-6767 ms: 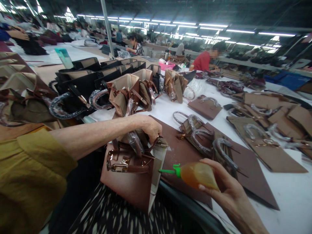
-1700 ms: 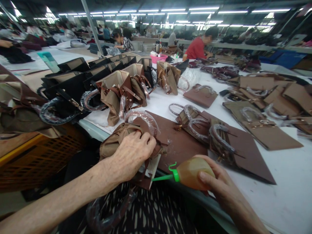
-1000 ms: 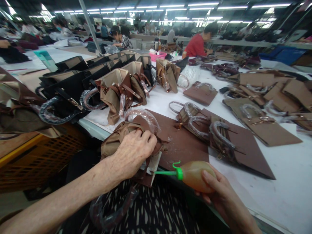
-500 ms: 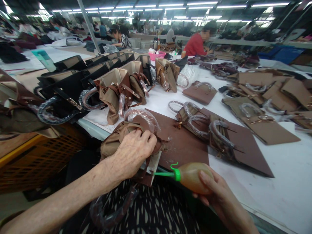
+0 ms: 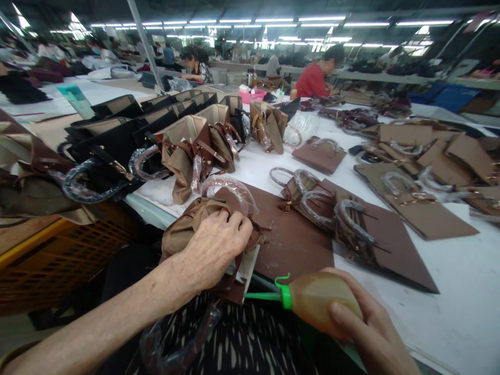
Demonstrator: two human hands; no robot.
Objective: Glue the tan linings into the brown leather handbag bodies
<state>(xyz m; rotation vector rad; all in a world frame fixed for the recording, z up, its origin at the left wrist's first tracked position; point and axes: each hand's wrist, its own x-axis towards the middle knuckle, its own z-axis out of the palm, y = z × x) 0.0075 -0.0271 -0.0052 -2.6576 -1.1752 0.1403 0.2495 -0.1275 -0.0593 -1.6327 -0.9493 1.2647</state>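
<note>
My left hand (image 5: 219, 242) is closed on a brown handbag (image 5: 177, 234) at the table's front edge, its fingertips tucked into the folded lining. One plastic-wrapped handle of the bag arches up behind my fingers; another hangs down over my lap. In my right hand (image 5: 363, 312) is a glue bottle (image 5: 324, 299) filled with amber liquid, lying nearly level. Its thin green nozzle points left, and the tip touches or nearly touches the bag's lower edge, beside a pale strip. A flat brown panel (image 5: 289, 234) lies just beyond the bag.
Brown bag panels with wrapped handles (image 5: 383, 234) lie to the right. Black bags (image 5: 105, 140) and open brown bags (image 5: 183, 135) stand in rows at the left. A yellow crate (image 5: 70, 260) sits below. A co-worker in red (image 5: 312, 78) is across the table.
The glue bottle has shifted slightly down and right, and its nozzle tip sits lower on the bag's edge. My right fingers show more around the bottle. The left hand keeps its hold.
</note>
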